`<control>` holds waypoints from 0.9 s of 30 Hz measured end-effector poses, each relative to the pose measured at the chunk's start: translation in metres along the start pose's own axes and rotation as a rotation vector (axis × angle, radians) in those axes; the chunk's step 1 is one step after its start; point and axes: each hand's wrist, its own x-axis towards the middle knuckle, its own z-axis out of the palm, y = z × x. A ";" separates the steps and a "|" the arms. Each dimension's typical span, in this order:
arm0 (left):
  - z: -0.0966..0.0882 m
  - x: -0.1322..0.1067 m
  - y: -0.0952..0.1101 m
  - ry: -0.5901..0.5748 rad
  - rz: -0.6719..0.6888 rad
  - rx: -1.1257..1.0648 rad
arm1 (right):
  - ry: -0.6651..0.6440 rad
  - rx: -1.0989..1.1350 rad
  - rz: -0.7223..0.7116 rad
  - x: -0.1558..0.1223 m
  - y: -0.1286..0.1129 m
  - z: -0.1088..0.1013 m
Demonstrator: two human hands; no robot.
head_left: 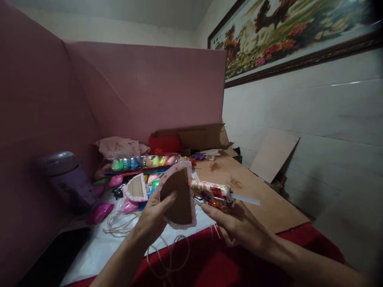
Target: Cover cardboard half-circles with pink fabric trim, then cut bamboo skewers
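If the glue gun (214,195) slips, likely burn.
Left fingers (169,200) pinch cardboard (181,199) near its tip (190,184); right fingers (209,210) grip it.

The half-round piece (182,193) is matt cardboard, the glue gun (213,193) glossy.

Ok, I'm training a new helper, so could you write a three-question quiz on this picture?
1. Which hand holds the floral glue gun?
2. True or false: the smaller half-round piece lies to the left of the larger half-round piece.
3. What pokes out of the glue gun's back end?
A) a pencil
B) a translucent stick
C) a red ribbon

Key: 1. the right hand; 2. true; 3. B.
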 end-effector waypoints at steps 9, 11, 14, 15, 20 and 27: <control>-0.001 -0.001 -0.001 -0.020 -0.016 0.021 | 0.085 0.030 -0.046 0.006 -0.003 0.000; -0.001 -0.001 0.000 -0.021 -0.017 0.025 | 0.085 0.017 -0.021 0.007 -0.001 0.001; 0.001 -0.001 0.001 -0.012 -0.013 0.028 | 0.068 -0.006 0.026 0.005 0.001 0.001; 0.001 -0.001 0.001 -0.010 -0.010 0.028 | 0.062 -0.007 0.040 0.004 0.001 0.001; 0.001 0.000 0.000 -0.007 -0.008 0.021 | 0.017 -0.005 0.036 0.000 0.000 0.001; 0.002 -0.001 0.002 0.003 -0.016 0.016 | 0.024 -0.026 0.023 -0.003 0.000 0.006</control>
